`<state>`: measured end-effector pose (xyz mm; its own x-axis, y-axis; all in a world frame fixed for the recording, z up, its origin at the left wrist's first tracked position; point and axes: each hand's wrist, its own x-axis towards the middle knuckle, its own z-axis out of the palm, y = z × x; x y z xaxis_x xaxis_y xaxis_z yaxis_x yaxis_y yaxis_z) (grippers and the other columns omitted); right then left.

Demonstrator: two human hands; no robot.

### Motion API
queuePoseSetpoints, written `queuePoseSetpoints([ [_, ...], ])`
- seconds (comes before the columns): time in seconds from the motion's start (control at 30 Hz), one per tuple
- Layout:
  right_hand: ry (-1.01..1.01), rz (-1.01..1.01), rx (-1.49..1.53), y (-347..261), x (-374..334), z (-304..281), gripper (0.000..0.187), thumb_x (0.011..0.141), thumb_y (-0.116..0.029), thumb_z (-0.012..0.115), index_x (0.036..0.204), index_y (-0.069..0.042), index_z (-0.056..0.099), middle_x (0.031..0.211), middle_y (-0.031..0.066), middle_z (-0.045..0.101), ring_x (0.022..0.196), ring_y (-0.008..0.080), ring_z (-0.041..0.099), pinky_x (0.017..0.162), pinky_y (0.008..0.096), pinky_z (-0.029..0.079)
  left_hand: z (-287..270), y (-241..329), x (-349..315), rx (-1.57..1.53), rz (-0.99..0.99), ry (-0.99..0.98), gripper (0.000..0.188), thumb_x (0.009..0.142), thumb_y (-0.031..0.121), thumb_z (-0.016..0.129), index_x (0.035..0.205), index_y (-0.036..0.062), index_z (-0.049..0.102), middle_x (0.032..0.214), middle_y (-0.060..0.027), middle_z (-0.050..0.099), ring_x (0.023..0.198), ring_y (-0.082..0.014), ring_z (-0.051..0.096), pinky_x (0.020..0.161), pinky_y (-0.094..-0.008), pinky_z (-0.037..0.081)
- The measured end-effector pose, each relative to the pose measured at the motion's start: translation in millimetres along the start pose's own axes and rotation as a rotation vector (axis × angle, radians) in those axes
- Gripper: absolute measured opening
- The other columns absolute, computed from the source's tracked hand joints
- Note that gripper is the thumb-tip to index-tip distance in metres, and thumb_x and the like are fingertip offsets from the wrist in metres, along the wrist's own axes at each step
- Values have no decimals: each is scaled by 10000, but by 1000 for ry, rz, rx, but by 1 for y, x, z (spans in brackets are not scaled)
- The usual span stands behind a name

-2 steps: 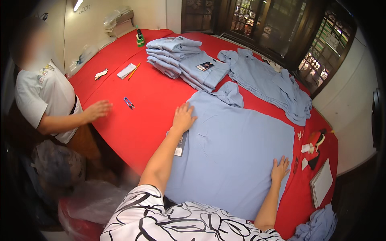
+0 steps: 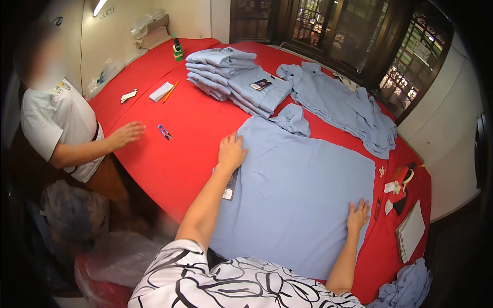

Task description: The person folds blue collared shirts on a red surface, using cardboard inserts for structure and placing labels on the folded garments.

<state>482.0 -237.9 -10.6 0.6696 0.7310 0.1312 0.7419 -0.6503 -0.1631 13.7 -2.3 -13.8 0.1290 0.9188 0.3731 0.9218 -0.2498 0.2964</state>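
Observation:
A light blue shirt (image 2: pixel 303 190) lies spread on the red-covered table (image 2: pixel 190 138) in front of me, its sleeve or collar end bunched at the far side. My left hand (image 2: pixel 232 151) rests on its left edge near the far corner, fingers extended. Flat near the right edge is my right hand (image 2: pixel 358 215), with the fingers spread. A dark hang tag (image 2: pixel 231 186) sticks out from the shirt's left edge beside my left forearm.
Folded blue shirts (image 2: pixel 221 72) are stacked at the back, beside another loose shirt (image 2: pixel 339 102). Blue thread snips (image 2: pixel 164 132) and a pencil (image 2: pixel 172 91) lie left. A tape dispenser (image 2: pixel 405 179) and papers (image 2: pixel 411 233) sit right. A co-worker's hand (image 2: pixel 127 135) hovers at the left edge.
My left hand has shifted very slightly along the shirt's left edge, its fingers closer together. The right hand and the shirt look the same.

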Motion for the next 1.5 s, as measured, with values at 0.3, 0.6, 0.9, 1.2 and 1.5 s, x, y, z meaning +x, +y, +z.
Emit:
queuePoseSetpoints([
  [0.3,67,49,-122,57,-120,-2,590,981,-378,507,1487,-104,377,1582,134,278,1470,323,214,1175,560,136,-63,-11,-137,-51,-103,92,435,814,383,744,1030,40,587,1022,-116,583,974,-304,528,841,-430,395],
  [0.6,143,296,-129,94,-176,-50,586,863,-302,692,1350,-44,495,1313,182,540,1203,371,503,953,507,437,-96,-32,-138,-254,-367,-210,296,858,243,703,1018,36,564,953,-156,658,935,-352,639,785,-451,483],
  [0.9,39,204,146,164,-214,-37,389,738,-200,797,933,12,535,944,213,614,916,372,594,800,454,454,-78,-48,-122,-734,-465,-43,483,855,130,662,1270,10,446,932,-177,679,867,-378,658,802,-454,504],
  [1.2,-248,372,648,184,-214,-44,353,693,25,750,969,25,530,810,105,609,621,185,612,552,316,508,-133,-22,-186,-132,-464,-394,518,850,304,706,1233,14,515,1052,-235,679,1014,-425,639,864,-502,496],
  [1.5,-126,310,920,167,-232,-47,337,828,73,635,1077,-39,437,724,67,540,454,125,542,394,261,435,-91,-32,-230,-293,-361,151,271,896,174,660,1104,27,568,867,-174,664,813,-347,660,708,-430,496],
])
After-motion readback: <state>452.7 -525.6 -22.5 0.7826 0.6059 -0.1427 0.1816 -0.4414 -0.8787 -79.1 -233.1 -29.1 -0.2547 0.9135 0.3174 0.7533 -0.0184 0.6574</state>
